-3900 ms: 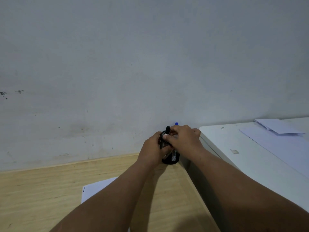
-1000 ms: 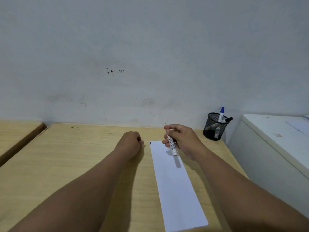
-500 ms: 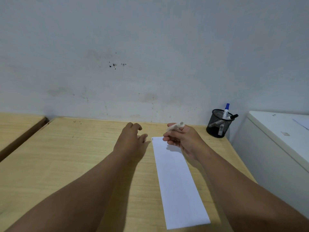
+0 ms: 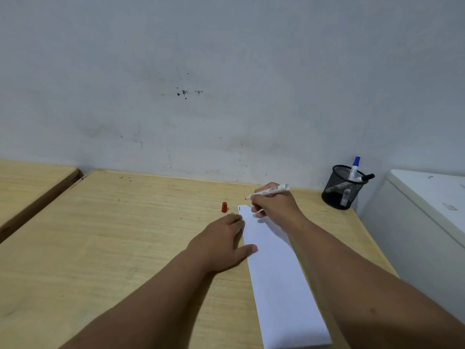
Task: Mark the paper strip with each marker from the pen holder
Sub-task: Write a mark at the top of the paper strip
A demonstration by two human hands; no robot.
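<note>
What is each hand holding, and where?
Right hand grips the uncapped marker mid-barrel. Left hand holds nothing, resting flat on the paper strip's edge.

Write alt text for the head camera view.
The right hand holds an uncapped marker over the far end of a white paper strip on a wooden table, while the left hand pins the strip's edge. A red cap stands nearby; a mesh pen holder holds two more markers.

paper strip (image 4: 279, 278) near end cut by edge | pen holder (image 4: 342, 188) contents partly hidden by mesh
</note>
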